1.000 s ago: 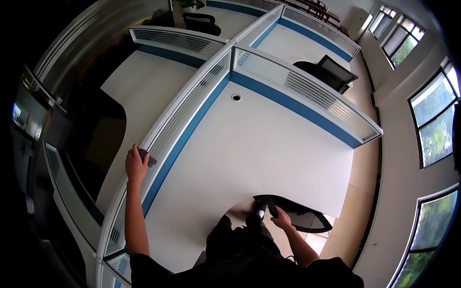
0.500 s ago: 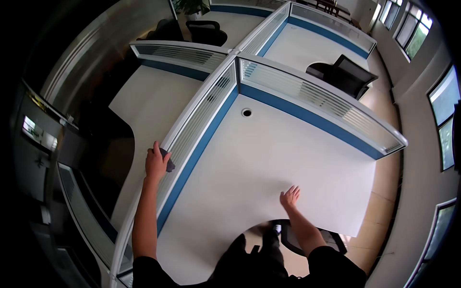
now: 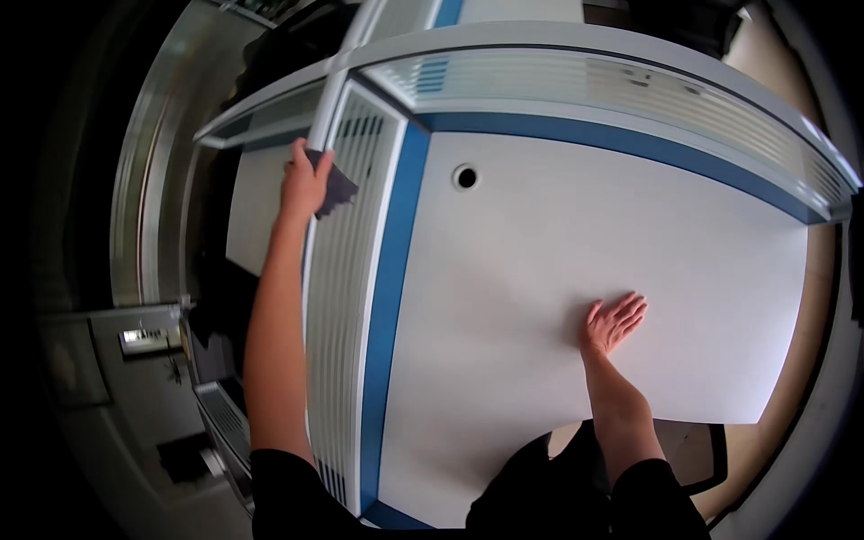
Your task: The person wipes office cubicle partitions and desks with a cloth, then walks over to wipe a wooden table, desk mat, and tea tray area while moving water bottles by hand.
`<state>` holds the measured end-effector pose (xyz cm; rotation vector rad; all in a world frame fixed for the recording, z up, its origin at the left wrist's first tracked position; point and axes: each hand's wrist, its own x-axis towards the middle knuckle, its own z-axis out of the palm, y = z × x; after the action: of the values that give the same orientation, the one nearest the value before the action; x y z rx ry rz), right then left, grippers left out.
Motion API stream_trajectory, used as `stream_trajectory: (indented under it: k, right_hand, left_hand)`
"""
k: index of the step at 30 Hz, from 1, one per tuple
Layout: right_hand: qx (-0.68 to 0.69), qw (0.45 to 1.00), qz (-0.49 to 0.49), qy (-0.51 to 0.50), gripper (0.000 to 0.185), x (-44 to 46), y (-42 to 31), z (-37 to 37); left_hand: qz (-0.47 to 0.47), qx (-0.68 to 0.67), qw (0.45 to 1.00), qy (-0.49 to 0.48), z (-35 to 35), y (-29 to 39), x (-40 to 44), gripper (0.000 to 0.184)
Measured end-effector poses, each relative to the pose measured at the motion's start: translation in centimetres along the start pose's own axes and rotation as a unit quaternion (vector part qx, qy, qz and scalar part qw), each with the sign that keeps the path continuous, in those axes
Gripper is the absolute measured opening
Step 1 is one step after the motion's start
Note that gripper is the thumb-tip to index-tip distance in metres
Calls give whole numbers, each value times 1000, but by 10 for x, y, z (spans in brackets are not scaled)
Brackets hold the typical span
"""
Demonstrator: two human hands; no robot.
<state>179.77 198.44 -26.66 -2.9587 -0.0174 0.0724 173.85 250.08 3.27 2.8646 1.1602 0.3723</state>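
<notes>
My left hand (image 3: pixel 304 183) is closed around a dark grey cloth (image 3: pixel 336 191) on the top rail of the left glass partition (image 3: pixel 346 261), close to the corner where the partitions meet. Part of the cloth hangs over the desk side of the glass. My right hand (image 3: pixel 615 322) lies on the white desk top (image 3: pixel 504 297), palm down with fingers stretched out, holding nothing.
Along the desk's far side runs another glass partition (image 3: pixel 576 76) with a blue strip (image 3: pixel 612 139) below it. A round cable hole (image 3: pixel 466 177) sits near the far left corner. A black-framed chair (image 3: pixel 711 450) stands at the near edge.
My left hand has slid the cloth forward along the rail toward the corner. My right hand has moved forward and right over the desk and now lies flat. The view has shifted forward.
</notes>
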Motion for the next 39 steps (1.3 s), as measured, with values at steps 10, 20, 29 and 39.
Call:
stream_trajectory:
  k: [10, 20, 29, 39]
  right_hand:
    - [17, 1000, 7, -3, 79, 10, 0, 7]
    - [-1, 1000, 6, 8, 77, 7, 2, 18]
    - [19, 1000, 3, 22, 73, 8, -2, 16]
    - [5, 999, -10, 36, 72, 9, 6, 24]
  left_hand:
    - [3, -124, 992, -11, 53, 29, 186, 65]
    - [192, -146, 955, 173, 153, 122, 8, 43]
    - [54, -176, 979, -83, 313, 75, -35, 51]
    - [-25, -123, 989, -72, 341, 106, 18, 68]
